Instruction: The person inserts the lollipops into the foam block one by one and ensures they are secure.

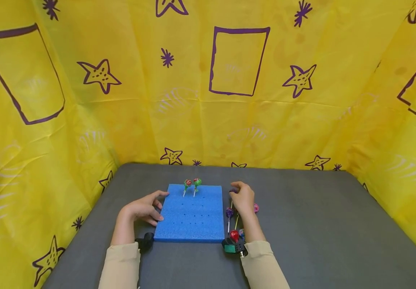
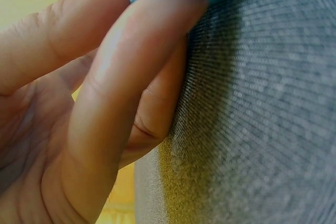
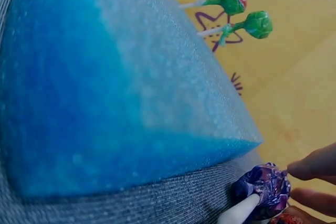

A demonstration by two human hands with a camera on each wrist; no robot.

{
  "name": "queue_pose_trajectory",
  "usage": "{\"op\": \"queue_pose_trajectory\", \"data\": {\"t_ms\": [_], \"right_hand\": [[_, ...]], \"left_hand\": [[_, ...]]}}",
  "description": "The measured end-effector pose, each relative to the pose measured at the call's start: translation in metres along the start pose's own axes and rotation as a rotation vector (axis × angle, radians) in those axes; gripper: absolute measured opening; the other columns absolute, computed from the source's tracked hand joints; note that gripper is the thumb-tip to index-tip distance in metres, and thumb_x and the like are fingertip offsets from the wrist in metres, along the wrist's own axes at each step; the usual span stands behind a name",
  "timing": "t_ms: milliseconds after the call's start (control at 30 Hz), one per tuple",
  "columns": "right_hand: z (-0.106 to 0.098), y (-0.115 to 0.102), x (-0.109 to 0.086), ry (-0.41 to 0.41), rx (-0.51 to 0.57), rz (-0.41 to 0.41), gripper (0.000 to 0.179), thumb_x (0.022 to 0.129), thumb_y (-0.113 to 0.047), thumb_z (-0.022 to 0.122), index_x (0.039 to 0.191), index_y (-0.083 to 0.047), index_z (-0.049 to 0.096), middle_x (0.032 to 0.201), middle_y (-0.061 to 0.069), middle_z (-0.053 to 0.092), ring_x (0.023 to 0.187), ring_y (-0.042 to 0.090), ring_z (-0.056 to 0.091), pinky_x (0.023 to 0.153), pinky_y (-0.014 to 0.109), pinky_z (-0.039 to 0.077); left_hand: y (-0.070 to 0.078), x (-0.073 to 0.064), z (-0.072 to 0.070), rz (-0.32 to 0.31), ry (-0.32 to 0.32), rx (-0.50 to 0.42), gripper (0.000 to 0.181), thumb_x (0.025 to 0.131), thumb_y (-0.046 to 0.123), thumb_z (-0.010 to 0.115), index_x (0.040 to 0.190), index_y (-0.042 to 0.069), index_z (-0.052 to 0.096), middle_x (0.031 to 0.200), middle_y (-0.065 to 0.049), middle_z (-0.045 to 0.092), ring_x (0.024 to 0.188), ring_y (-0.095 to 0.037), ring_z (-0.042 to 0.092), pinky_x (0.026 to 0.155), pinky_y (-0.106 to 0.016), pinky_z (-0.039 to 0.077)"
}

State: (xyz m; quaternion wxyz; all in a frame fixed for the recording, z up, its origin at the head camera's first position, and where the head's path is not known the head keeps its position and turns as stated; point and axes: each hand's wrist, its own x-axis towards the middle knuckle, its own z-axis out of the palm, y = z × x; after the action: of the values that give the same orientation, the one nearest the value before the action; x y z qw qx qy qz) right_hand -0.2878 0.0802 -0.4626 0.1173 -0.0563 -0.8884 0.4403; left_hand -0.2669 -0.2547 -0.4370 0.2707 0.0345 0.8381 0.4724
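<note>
A blue foam block (image 1: 193,208) with small holes lies flat on the grey table. Two green-and-red lollipops (image 1: 194,187) stand upright by their sticks near its far edge. My left hand (image 1: 144,208) rests against the block's left side, thumb and index finger touching its edge. Right of the block, my right hand (image 1: 244,198) pinches a dark purple lollipop (image 1: 234,190) between thumb and fingers, its head partly hidden. Another purple lollipop (image 1: 229,212) lies nearer, beside the block's right edge. In the right wrist view the fingertips (image 3: 302,169) are right by a purple wrapper (image 3: 265,184).
A red lollipop (image 1: 234,235) lies near my right wrist, and a pink one (image 1: 256,208) shows beyond the hand. Black wrist cameras (image 1: 145,241) sit by both cuffs. A yellow cloth (image 1: 200,128) with purple drawings walls the table at back and sides.
</note>
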Motion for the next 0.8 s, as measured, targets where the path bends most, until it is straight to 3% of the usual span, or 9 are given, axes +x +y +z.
{"op": "queue_pose_trajectory", "data": {"t_ms": [433, 800], "right_hand": [[0.004, 0.007, 0.001, -0.02, -0.058, -0.024, 0.029, 0.086, -0.007, 0.07, 0.115, -0.002, 0.07, 0.114, 0.022, 0.069, 0.11, 0.04, 0.062, 0.095, 0.054, 0.051], [0.008, 0.012, -0.001, 0.033, -0.042, -0.041, 0.017, 0.089, -0.008, 0.067, 0.104, -0.003, 0.073, 0.101, 0.018, 0.073, 0.098, 0.035, 0.066, 0.088, 0.051, 0.053]], "left_hand": [[0.002, 0.001, 0.0, -0.009, 0.001, 0.001, 0.089, 0.08, 0.001, 0.077, 0.154, 0.016, 0.028, 0.11, -0.016, 0.046, 0.071, -0.02, 0.059, 0.064, -0.031, 0.061], [0.002, -0.001, 0.001, -0.008, 0.004, 0.005, 0.089, 0.08, 0.001, 0.077, 0.154, 0.016, 0.028, 0.11, -0.016, 0.046, 0.071, -0.02, 0.058, 0.063, -0.031, 0.06]]}}
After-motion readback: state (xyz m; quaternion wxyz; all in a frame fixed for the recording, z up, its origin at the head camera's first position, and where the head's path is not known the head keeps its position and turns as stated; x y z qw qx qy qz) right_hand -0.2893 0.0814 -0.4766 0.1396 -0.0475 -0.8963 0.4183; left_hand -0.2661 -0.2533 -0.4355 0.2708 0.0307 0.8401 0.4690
